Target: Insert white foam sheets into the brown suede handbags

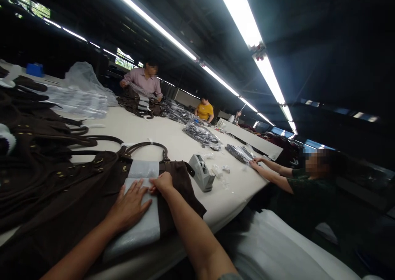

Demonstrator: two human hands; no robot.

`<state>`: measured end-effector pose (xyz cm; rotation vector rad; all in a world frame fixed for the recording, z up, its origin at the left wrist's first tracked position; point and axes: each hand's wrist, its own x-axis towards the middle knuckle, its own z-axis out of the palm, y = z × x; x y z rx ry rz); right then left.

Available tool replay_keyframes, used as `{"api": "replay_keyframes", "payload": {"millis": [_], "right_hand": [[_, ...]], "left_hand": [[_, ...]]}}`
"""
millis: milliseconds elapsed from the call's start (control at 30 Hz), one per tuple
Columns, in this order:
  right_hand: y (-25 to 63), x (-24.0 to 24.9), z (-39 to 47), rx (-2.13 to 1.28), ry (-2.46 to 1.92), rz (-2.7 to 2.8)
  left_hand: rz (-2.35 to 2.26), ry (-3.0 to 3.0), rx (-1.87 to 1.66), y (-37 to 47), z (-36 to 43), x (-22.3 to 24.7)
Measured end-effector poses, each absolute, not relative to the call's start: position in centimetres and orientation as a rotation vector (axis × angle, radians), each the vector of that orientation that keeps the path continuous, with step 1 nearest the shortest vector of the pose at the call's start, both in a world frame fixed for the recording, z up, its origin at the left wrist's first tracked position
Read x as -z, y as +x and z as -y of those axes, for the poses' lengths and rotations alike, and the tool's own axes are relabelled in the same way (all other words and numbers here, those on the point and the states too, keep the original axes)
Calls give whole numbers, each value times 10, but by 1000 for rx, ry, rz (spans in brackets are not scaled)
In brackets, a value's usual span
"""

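A dark brown bag (180,179) with looped handles lies flat at the table's near edge. Over its middle runs a strip of pale translucent wrapping sheet (145,226), which hangs down toward me. My left hand (131,204) rests on this sheet with its fingers spread. Just to its right, my right hand (162,184) is closed, thumb and fingers pinched together at the sheet's right edge; what lies between the fingertips is too small to make out. A grey tape dispenser (202,173) stands right of the bag.
More brown bags (37,148) are heaped at the left. Clear plastic sleeves (83,101) lie behind them. Plastic-wrapped bags (202,135) lie farther along the table (175,142). A co-worker at the right (308,193) touches one; other people stand beyond. White sheeting (277,243) is at lower right.
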<state>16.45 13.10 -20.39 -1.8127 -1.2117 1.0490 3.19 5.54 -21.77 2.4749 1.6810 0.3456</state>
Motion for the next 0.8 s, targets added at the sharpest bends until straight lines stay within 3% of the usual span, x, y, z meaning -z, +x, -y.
{"api": "replay_keyframes", "payload": {"millis": [333,400,567,800], "right_hand": [[181,185,-83,-1345,-1942,1462],[187,179,-68,-1188,-1934,1637],[189,168,-45,-181,-1640,2018],[183,177,-84,-312,-1562,2539]], "left_hand": [[-1674,2412,-495,31,-59,228],[-1673,2400,-503,30,-57,226],[-1661,2424,-484,30,-54,220],[-1681,2548,-474,24,-81,255]]}}
